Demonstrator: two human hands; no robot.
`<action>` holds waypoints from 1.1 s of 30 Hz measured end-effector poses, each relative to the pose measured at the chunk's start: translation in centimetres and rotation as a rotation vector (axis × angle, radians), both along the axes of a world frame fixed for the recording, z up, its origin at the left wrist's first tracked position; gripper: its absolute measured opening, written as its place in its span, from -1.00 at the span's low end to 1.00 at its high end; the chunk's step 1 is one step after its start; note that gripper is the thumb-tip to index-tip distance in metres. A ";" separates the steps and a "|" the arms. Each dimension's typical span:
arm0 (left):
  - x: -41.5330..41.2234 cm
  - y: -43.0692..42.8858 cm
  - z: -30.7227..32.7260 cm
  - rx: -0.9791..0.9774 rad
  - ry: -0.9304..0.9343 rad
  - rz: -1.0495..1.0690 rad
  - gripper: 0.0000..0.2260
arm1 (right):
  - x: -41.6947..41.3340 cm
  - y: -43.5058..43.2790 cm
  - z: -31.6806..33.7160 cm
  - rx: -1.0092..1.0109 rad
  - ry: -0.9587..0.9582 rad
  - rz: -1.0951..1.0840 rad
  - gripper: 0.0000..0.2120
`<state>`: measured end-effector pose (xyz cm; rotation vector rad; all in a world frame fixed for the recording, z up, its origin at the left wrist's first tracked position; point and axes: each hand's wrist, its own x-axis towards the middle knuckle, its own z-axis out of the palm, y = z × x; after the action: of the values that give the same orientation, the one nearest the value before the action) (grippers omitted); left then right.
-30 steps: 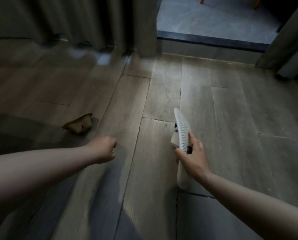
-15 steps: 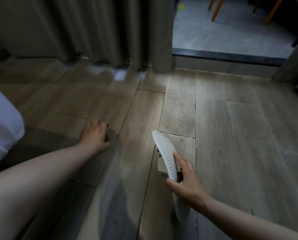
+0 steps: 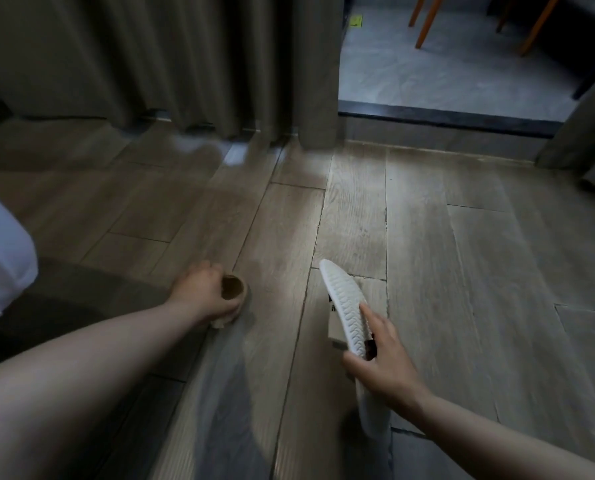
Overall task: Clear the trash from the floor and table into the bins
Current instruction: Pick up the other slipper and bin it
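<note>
My left hand [image 3: 200,294], flat on the floor [image 3: 420,237] a moment ago, now curls round the brown paper cup [image 3: 234,289] down there; my right hand [image 3: 382,362] still pinches the white ribbed piece [image 3: 344,306].

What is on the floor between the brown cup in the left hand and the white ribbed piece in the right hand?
Nothing. The head view shows only bare wooden floor between the brown cup and the white ribbed piece.
</note>
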<state>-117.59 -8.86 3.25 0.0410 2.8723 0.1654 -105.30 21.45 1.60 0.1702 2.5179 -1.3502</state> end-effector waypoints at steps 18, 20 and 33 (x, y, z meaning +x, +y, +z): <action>1.4 2.8 -3.4 -0.015 -0.275 0.019 -0.72 | 0.7 1.4 0.4 -0.008 -0.001 -0.025 -0.10; 1.7 3.3 -3.6 -0.020 -0.253 -0.014 -0.74 | 0.6 1.6 0.3 -0.007 -0.001 -0.026 -0.12; 1.5 5.5 -1.6 -0.095 -0.060 -0.150 0.07 | 0.5 2.7 0.1 0.020 -0.023 -0.046 -0.07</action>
<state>-116.08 -3.39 1.65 0.2284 2.7988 0.0005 -104.79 24.12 1.72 0.2472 2.5237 -1.3325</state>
